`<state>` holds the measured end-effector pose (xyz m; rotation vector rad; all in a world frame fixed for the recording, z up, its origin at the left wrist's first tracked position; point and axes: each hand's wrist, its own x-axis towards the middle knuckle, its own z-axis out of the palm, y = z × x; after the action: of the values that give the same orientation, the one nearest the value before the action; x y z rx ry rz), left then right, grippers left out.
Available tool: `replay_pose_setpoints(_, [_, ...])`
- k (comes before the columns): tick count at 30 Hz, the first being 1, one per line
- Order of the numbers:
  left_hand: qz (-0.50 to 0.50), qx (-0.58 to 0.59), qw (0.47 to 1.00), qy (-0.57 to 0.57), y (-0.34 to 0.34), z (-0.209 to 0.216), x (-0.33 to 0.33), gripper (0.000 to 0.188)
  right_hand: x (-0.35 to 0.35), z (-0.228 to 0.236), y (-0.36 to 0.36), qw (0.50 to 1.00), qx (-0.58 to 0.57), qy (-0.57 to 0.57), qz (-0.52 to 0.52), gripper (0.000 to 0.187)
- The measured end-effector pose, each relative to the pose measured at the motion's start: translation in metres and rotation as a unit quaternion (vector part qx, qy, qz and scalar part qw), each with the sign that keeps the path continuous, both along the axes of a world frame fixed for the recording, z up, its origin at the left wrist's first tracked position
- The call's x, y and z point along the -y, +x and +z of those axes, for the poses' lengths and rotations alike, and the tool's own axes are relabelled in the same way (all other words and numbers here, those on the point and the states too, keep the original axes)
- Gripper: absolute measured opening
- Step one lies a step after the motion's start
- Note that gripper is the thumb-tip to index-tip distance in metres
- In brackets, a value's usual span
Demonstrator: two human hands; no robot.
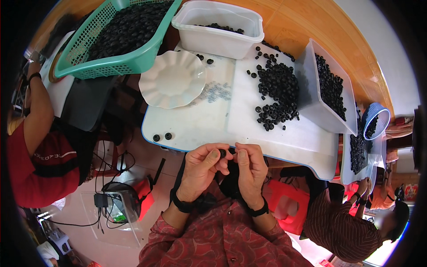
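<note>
Pinches a small black part [223, 153] between thumb and fingers of the left hand [201, 166], just this side of the near edge of the white table [191, 129]; looks rounded, partly covered. Bends thumb and forefinger of the right hand [252, 172] nearly together, just to the right, contents unclear.

Floor [89, 240] laid with pinkish tiles. Bench [187, 127], white-topped and edged in blue, set before orange-brown wood-look panels [302, 20]. Pale wall [387, 49] seen beyond panels, upper right. Red stool [301, 202] placed near bench. Bright glare [391, 247] seen at lower right; source cannot be told.
</note>
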<state>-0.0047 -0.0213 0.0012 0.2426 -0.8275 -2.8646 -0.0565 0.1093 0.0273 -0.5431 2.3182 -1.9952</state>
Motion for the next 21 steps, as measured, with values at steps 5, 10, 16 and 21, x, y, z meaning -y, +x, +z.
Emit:
replay_pose_setpoints(5, [0.000,-0.012,1.000,0.006,0.000,0.003,-0.001,0.029,0.009,0.001,0.009,0.994,0.065,-0.068,0.058,0.024])
replay_pose_setpoints(10, [0.015,0.042,0.998,-0.038,0.000,0.012,-0.008,0.029,0.021,0.002,0.014,0.997,0.008,0.024,0.080,0.064])
replay_pose_setpoints(16, [0.006,-0.005,1.000,0.024,0.001,0.009,-0.006,0.027,0.029,0.011,0.017,0.995,0.038,0.049,0.072,0.062])
replay_pose_setpoints(21, [0.021,-0.014,1.000,0.012,0.001,0.007,-0.008,0.039,0.031,0.007,0.016,0.998,0.036,0.019,0.057,0.056])
